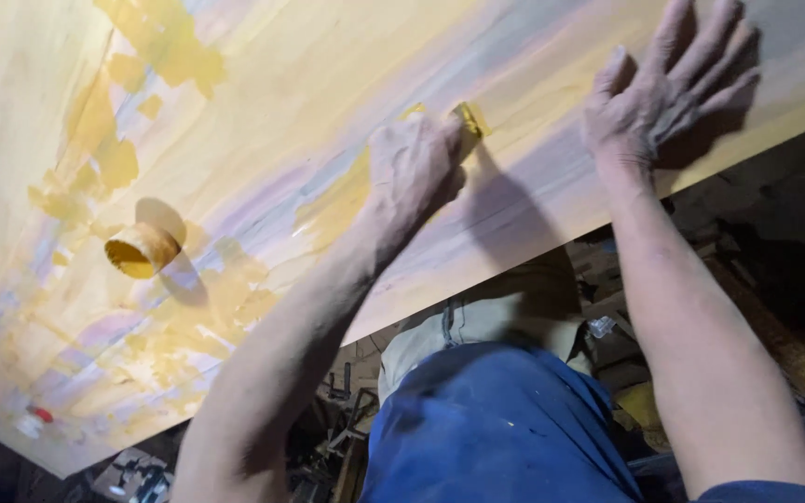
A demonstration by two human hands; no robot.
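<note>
The left hand [414, 169] is closed around a small scraper [470, 117], whose yellow-coated blade presses against the wooden board [263, 84]. The grip is tight, fingers curled in, and only the blade end shows past the knuckles. The right hand [665, 93] lies flat and fully open on the board, to the right of the scraper and near the board's lower edge, holding nothing; it looks to be steadying the panel.

A thick yellow paste [333, 207] is smeared over the board in streaks and patches: one patch lies just below the scraper beside the left wrist, others sit toward the upper left corner and along the lower left part of the board. A small round tub [144, 250], coated in the same yellow, rests on the board well to the left of the scraper, tipped on its side with its mouth facing the viewer.

As a judgement, the step in hand is spreading the paste thin across the board's surface. The next stroke calls for firm, even pressure with the blade held at a low angle, while the flat hand keeps the board from shifting.
</note>
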